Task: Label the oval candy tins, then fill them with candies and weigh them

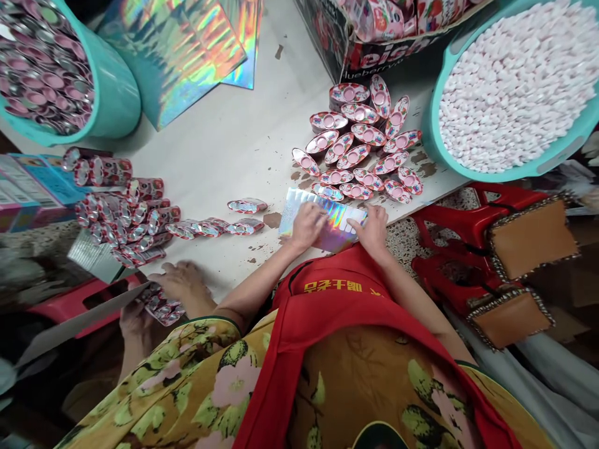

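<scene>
Working shiny sheet (337,219): my left hand (307,224) curled over it, right hand (373,228) at edge, pinches unclear; next likely wants steady hold.

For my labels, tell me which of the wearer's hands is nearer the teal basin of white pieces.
Right. The right hand is below and left of the basin; the left hand is the same way but farther off.

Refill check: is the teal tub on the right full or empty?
Full, or nearly so: white pieces cover the teal tub's whole opening, close to the rim.
</scene>
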Action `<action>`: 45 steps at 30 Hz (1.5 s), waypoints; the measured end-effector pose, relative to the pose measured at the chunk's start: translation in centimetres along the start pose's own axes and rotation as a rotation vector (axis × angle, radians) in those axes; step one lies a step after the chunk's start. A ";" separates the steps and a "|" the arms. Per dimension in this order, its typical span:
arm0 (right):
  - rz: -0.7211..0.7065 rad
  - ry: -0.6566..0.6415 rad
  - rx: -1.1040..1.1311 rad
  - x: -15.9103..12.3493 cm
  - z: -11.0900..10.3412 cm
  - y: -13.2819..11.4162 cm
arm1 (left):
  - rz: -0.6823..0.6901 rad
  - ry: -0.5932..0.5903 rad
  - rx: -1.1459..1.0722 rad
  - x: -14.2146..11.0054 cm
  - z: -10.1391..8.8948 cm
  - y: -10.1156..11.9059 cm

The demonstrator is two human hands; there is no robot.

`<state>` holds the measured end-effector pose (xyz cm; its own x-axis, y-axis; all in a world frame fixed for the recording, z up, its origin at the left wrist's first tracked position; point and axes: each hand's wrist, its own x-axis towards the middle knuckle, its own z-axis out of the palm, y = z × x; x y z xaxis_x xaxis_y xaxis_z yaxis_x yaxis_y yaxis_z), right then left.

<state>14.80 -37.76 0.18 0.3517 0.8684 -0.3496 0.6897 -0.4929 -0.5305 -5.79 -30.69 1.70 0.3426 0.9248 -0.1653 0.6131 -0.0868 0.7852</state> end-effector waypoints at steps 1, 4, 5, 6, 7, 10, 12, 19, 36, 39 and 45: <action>0.007 -0.021 -0.007 0.4 0.4 0.2 | 0.026 -0.077 0.010 -0.2 0.9 -0.1; 0.021 -0.118 0.075 1.9 1.0 0.4 | 0.070 -0.187 0.060 0.3 3.4 -0.5; 0.025 -0.160 0.146 2.1 1.1 0.4 | 0.087 -0.206 0.085 0.6 3.8 -0.6; 0.032 -0.200 0.227 2.3 1.1 0.5 | 0.107 -0.223 0.114 0.9 4.1 -0.8; 0.047 -0.229 0.308 2.3 1.1 0.6 | 0.131 -0.244 0.146 1.2 4.2 -1.0; 0.140 -0.226 0.467 1.9 1.4 1.1 | 0.209 -0.332 0.212 1.2 3.8 -1.7; 0.194 -0.212 0.493 1.8 1.8 1.5 | 0.250 -0.381 0.177 0.6 3.1 -2.1; 0.097 -0.124 0.230 2.2 1.7 1.3 | 0.061 -0.385 -0.286 -2.5 0.7 -0.2; 0.162 -0.157 0.344 1.7 2.7 0.6 | -0.002 -0.411 -0.041 0.2 0.6 0.3; 0.124 -0.229 0.302 2.1 2.8 0.3 | 0.145 -0.511 0.083 1.3 0.9 0.1; 0.016 -0.324 0.251 1.7 2.4 0.3 | 0.180 -0.539 0.072 2.9 2.1 -1.4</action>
<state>14.05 -36.58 -2.44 0.1162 0.8182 -0.5631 0.4960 -0.5390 -0.6808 -4.14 -28.65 -1.14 0.7491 0.5750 -0.3289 0.5520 -0.2674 0.7898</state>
